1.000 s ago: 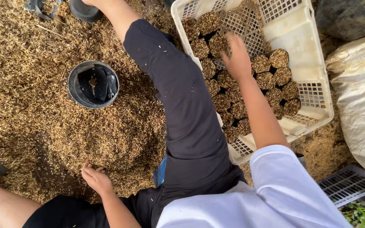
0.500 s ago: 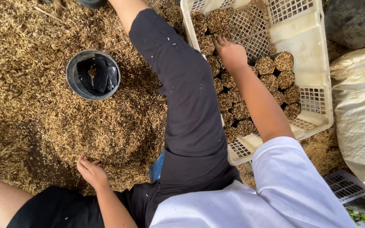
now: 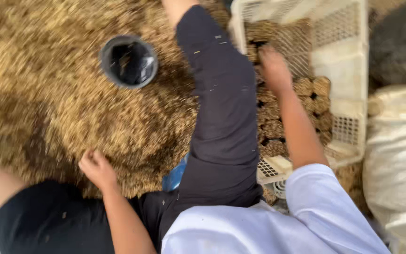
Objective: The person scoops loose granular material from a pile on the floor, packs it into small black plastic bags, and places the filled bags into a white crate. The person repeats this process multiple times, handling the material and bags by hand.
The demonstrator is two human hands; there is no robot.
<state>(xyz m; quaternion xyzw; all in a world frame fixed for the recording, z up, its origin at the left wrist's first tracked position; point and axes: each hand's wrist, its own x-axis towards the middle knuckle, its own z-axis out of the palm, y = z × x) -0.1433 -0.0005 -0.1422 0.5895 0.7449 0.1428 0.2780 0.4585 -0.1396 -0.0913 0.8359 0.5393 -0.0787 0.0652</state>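
A: Where is the right hand (image 3: 273, 68)?

B: Toward 1 o'clock, reaching into the white plastic crate (image 3: 341, 61). It rests on the round husk-packed plugs (image 3: 306, 101) stacked in rows there. The picture is blurred, so I cannot tell how far its fingers are spread or whether they have hold of a plug

A: And the left hand (image 3: 97, 167)?

B: Low at about 8 o'clock, at the near edge of the pile of golden-brown husk (image 3: 57, 94) on the ground. The fingers look loosely curled against the husk; whether they grip any of it is unclear

A: What lies between the 2 hands?

B: The person's leg in dark trousers (image 3: 222, 103), running from the middle up toward 12 o'clock, with the crate just to its right

A: Anything else?

B: 1 round black pot (image 3: 128, 61) stands in the husk at about 11 o'clock, well apart from both hands. A pale sack (image 3: 398, 155) sits at 3 o'clock beside the crate, and a white sleeve (image 3: 316, 197) covers the right upper arm at 5 o'clock
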